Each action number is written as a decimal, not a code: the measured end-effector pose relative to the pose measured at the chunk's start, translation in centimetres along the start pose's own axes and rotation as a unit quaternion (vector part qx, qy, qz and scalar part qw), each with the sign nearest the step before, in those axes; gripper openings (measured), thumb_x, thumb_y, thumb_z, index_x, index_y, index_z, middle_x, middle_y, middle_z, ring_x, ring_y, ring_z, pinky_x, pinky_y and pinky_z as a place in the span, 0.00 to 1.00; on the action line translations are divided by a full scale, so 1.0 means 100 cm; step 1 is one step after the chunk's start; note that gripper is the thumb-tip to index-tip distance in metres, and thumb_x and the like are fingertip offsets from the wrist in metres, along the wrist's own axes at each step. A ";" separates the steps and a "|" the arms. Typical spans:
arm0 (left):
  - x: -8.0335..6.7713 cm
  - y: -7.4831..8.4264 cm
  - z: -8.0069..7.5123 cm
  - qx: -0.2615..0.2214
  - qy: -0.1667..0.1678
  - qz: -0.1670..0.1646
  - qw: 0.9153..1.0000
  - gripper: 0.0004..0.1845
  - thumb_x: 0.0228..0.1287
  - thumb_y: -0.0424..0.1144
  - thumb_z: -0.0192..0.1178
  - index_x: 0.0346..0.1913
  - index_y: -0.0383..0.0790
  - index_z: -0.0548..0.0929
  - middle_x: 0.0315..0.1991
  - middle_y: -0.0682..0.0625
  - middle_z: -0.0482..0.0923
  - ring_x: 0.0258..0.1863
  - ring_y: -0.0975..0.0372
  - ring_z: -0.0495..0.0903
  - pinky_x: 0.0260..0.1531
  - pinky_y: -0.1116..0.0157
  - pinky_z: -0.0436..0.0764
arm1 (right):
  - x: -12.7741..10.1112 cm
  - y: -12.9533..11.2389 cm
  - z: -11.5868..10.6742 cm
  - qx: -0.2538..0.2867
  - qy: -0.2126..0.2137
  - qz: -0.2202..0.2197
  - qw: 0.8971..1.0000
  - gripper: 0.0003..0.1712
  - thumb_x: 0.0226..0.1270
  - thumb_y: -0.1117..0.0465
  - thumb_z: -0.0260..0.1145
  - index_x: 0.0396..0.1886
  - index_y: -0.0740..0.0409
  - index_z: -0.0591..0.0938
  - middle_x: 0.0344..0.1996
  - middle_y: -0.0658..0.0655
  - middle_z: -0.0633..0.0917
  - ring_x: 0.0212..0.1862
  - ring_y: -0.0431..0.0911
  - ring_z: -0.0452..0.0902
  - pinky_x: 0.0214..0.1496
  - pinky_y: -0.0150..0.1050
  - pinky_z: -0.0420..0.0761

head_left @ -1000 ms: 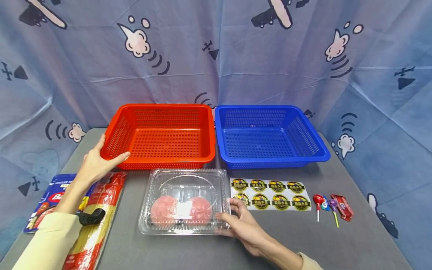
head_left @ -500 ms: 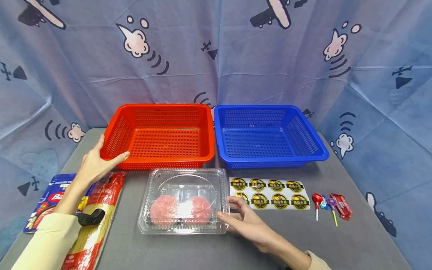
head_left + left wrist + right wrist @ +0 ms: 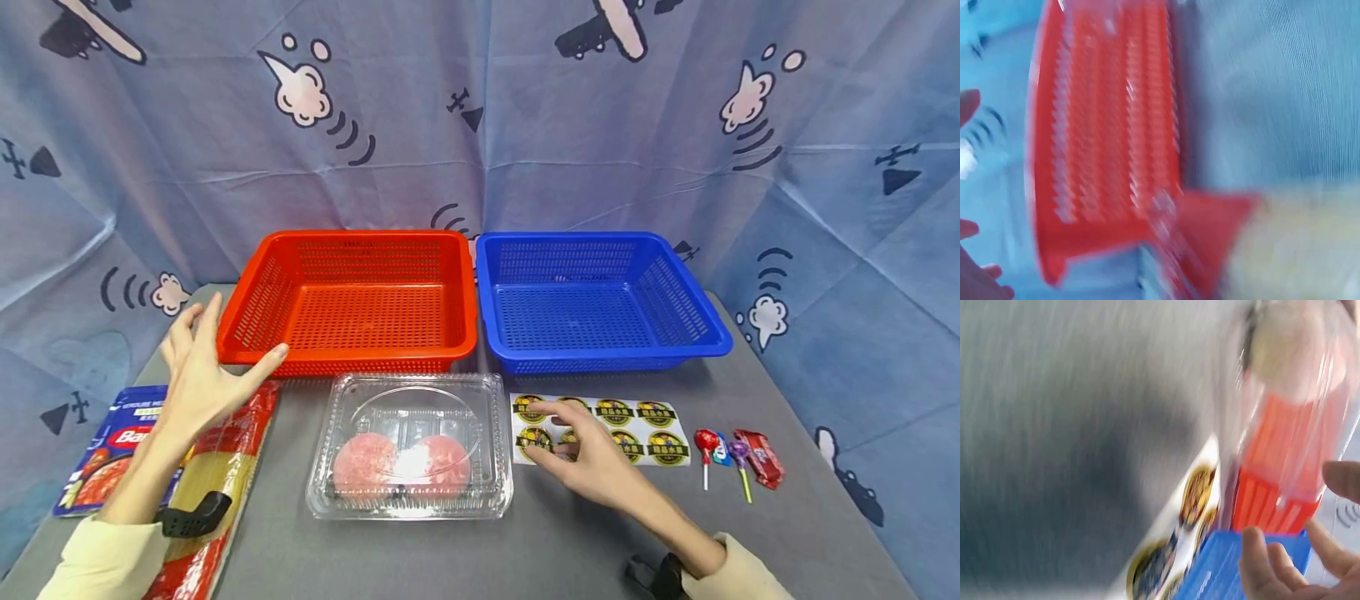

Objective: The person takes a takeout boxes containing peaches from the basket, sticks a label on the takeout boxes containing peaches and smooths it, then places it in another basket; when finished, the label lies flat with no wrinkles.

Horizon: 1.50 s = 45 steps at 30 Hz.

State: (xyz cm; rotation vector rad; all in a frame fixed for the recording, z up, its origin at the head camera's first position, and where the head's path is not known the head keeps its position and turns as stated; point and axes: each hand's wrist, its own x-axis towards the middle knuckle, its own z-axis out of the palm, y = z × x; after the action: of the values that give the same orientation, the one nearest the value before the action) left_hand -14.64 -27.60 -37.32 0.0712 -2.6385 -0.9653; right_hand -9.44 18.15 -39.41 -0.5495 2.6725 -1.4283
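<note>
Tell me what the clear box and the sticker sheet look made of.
Clear box: thin transparent plastic, glossy; glare spots and ribbed edges show it. Sticker sheet under the right hand: probably coated paper or film, flat, slightly shiny, printed round labels.

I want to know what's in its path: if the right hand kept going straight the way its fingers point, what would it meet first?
Probably the sticker sheet: the right hand hovers over its left part, fingers spread toward it. Height above it is unclear.
</note>
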 end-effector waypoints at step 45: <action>-0.079 0.056 0.051 -0.030 -0.280 0.056 0.958 0.77 0.40 0.66 0.80 0.84 0.51 0.36 0.82 0.27 0.36 0.78 0.28 0.47 0.63 0.27 0.67 | 0.027 0.022 0.010 -0.212 -0.077 0.070 0.972 0.30 0.44 0.63 0.85 0.51 0.62 0.88 0.30 0.52 0.80 0.37 0.42 0.73 0.41 0.37 0.77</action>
State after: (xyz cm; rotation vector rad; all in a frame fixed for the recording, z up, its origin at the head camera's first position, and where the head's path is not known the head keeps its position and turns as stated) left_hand -8.41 -18.90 -39.68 -0.4229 -3.0656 -1.1626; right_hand -12.41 17.57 -41.47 -0.4608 2.8260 -0.7453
